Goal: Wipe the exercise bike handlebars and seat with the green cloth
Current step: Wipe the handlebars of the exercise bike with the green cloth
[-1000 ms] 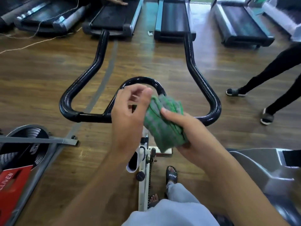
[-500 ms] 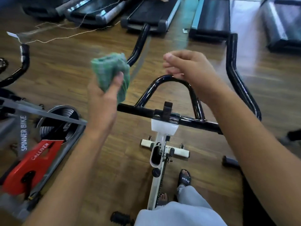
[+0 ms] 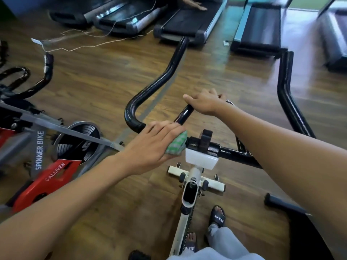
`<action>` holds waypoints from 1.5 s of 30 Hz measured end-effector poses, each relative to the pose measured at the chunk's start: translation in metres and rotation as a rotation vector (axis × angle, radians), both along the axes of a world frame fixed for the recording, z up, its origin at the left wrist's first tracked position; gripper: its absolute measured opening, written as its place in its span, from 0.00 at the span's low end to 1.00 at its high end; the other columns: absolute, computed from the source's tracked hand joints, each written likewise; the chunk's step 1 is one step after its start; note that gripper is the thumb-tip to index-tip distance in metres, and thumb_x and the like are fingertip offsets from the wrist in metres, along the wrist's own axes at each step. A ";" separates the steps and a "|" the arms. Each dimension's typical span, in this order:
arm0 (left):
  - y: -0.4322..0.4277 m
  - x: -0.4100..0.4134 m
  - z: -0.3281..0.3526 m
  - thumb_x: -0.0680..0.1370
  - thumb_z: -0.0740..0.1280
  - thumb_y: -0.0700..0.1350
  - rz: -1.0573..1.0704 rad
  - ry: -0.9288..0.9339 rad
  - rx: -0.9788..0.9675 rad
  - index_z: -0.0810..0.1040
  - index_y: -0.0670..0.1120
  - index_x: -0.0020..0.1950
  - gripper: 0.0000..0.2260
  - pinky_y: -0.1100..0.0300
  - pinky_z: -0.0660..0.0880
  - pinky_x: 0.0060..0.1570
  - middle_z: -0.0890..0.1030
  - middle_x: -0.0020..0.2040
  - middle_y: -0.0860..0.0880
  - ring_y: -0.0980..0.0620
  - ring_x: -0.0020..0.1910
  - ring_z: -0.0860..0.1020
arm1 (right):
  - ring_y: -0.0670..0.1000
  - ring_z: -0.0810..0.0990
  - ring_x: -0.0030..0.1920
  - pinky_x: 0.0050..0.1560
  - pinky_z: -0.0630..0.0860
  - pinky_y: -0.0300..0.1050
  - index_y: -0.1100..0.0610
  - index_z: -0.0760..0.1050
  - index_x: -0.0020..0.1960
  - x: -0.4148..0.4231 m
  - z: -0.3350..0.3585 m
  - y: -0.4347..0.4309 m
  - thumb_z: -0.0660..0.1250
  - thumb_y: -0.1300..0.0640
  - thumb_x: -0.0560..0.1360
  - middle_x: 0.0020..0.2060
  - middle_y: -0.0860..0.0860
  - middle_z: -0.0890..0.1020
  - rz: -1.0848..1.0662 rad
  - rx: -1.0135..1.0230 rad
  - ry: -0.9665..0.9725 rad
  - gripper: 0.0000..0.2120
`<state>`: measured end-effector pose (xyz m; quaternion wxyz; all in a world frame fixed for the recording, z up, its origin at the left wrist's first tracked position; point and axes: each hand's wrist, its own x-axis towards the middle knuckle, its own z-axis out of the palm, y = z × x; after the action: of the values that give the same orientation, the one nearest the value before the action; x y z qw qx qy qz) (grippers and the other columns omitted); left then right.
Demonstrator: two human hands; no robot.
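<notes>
Head camera is looking down over a white-framed exercise bike standing on a wooden floor. The left hand is lying palm-down on the green cloth, fingers fairly straight and close together, pressing the folded cloth onto the left part of the black handlebars, just beside the centre clamp. Only the cloth's right edge is showing from under the fingers. The right hand is resting on top of the handlebars' inner loop, fingers curling over the bar and thumb sticking out to the left; whether the fingers are closing fully round the bar is hidden. Both forearms are reaching forward from the lower corners. Below, two feet in black sandals are standing beside the bike frame. To the left, a red spinner bike is standing near, and treadmills are lining the far side.
</notes>
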<state>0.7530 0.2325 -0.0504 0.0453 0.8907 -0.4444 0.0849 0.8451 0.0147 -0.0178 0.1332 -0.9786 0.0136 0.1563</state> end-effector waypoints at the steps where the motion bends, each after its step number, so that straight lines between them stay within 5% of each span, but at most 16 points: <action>1: 0.011 0.004 0.000 0.82 0.56 0.59 -0.009 -0.031 0.009 0.63 0.44 0.77 0.28 0.52 0.63 0.67 0.69 0.72 0.47 0.47 0.70 0.67 | 0.61 0.53 0.78 0.74 0.47 0.67 0.44 0.71 0.72 0.002 -0.001 -0.002 0.43 0.33 0.81 0.75 0.56 0.65 0.004 0.004 -0.001 0.30; 14: 0.021 0.028 0.006 0.82 0.55 0.61 0.007 0.028 0.021 0.61 0.44 0.77 0.29 0.56 0.68 0.59 0.73 0.67 0.49 0.50 0.61 0.74 | 0.61 0.56 0.76 0.73 0.48 0.67 0.48 0.74 0.66 0.001 -0.013 -0.002 0.44 0.34 0.82 0.72 0.56 0.67 -0.003 0.007 -0.052 0.28; 18: 0.011 0.021 0.025 0.81 0.58 0.62 0.260 0.230 -0.379 0.63 0.47 0.76 0.28 0.53 0.72 0.58 0.76 0.61 0.51 0.52 0.57 0.75 | 0.60 0.56 0.76 0.73 0.46 0.68 0.49 0.74 0.66 0.001 -0.014 -0.003 0.45 0.34 0.82 0.72 0.57 0.67 -0.001 0.017 -0.062 0.28; 20: 0.017 0.017 0.035 0.82 0.60 0.58 0.487 0.224 -0.631 0.67 0.47 0.72 0.23 0.60 0.73 0.50 0.76 0.56 0.52 0.55 0.51 0.76 | 0.61 0.55 0.76 0.74 0.47 0.68 0.49 0.74 0.67 0.001 -0.015 -0.002 0.45 0.35 0.82 0.72 0.57 0.67 0.005 0.029 -0.068 0.28; 23: 0.036 0.014 0.034 0.81 0.59 0.59 0.936 0.188 -0.808 0.72 0.45 0.63 0.20 0.52 0.72 0.48 0.77 0.51 0.48 0.43 0.52 0.78 | 0.60 0.59 0.74 0.72 0.49 0.66 0.49 0.74 0.67 -0.001 -0.017 -0.003 0.44 0.35 0.82 0.70 0.56 0.69 0.013 0.020 -0.106 0.28; 27: 0.036 0.027 -0.006 0.78 0.56 0.69 1.287 0.702 -1.018 0.74 0.43 0.60 0.30 0.43 0.74 0.60 0.80 0.54 0.41 0.40 0.55 0.79 | 0.59 0.62 0.71 0.71 0.52 0.64 0.50 0.75 0.62 -0.002 -0.018 -0.002 0.44 0.36 0.83 0.65 0.54 0.71 0.030 0.005 -0.128 0.27; 30: 0.011 0.037 -0.015 0.80 0.56 0.65 1.270 0.855 -1.326 0.72 0.43 0.63 0.27 0.48 0.78 0.52 0.79 0.52 0.44 0.43 0.51 0.79 | 0.58 0.64 0.69 0.69 0.55 0.64 0.50 0.75 0.59 0.001 -0.016 -0.003 0.44 0.36 0.83 0.62 0.54 0.72 0.032 -0.038 -0.141 0.27; 33: 0.015 0.064 -0.007 0.83 0.55 0.61 1.287 0.754 -1.146 0.72 0.42 0.63 0.23 0.61 0.75 0.40 0.79 0.53 0.44 0.47 0.47 0.77 | 0.56 0.70 0.64 0.65 0.61 0.61 0.49 0.79 0.56 0.009 -0.017 -0.004 0.45 0.37 0.82 0.55 0.52 0.76 0.111 -0.045 -0.172 0.27; 37: 0.040 0.116 0.006 0.79 0.54 0.69 1.192 0.805 -0.700 0.78 0.39 0.57 0.35 0.49 0.79 0.52 0.83 0.50 0.39 0.40 0.48 0.82 | 0.58 0.77 0.39 0.38 0.63 0.47 0.54 0.75 0.33 0.022 -0.022 -0.005 0.50 0.38 0.81 0.32 0.51 0.77 0.210 -0.094 -0.303 0.28; 42: 0.005 0.170 0.031 0.77 0.45 0.73 0.974 0.841 -0.425 0.78 0.40 0.43 0.39 0.55 0.79 0.35 0.81 0.34 0.43 0.47 0.31 0.81 | 0.60 0.76 0.36 0.35 0.63 0.47 0.55 0.79 0.36 0.029 -0.022 -0.003 0.50 0.41 0.80 0.32 0.53 0.77 0.241 -0.166 -0.361 0.27; 45: -0.035 0.213 0.029 0.80 0.42 0.69 0.867 0.717 -0.344 0.77 0.39 0.64 0.40 0.50 0.74 0.54 0.82 0.56 0.36 0.40 0.55 0.80 | 0.61 0.79 0.39 0.37 0.64 0.47 0.53 0.83 0.43 0.029 -0.025 -0.002 0.50 0.42 0.79 0.38 0.56 0.82 0.260 -0.152 -0.392 0.26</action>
<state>0.9661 0.1979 -0.0218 0.2976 0.9441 0.0235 -0.1401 0.8746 0.0126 -0.0427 0.0379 -0.9910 -0.1268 -0.0222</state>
